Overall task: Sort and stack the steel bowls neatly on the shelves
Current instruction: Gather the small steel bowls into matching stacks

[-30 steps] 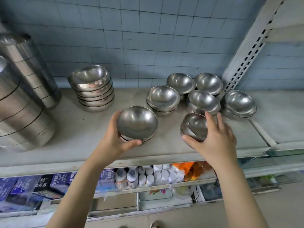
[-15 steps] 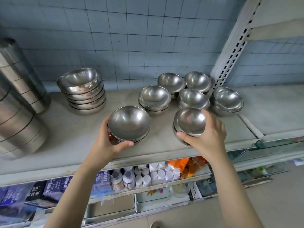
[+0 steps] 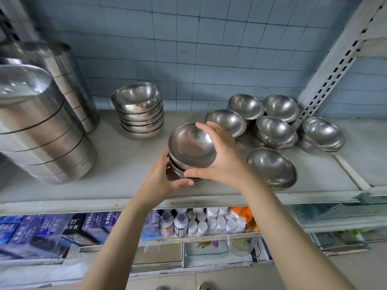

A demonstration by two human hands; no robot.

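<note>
Grips the top bowl [image 3: 188, 145] with the right hand [image 3: 222, 162], fingers curled over the far rim, thumb at the near edge. Cups the short stack [image 3: 178, 171] beneath with the left hand [image 3: 163, 181], at the front of the shelf [image 3: 125, 164]. Likely handles light, rigid and slippery; best pinched across the rim.

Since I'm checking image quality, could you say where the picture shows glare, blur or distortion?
Head view: glare streaks inside the top bowl; head view, left edge: the steel pots look smeared; head view, right: the shelf post leans from wide-angle distortion.
</note>
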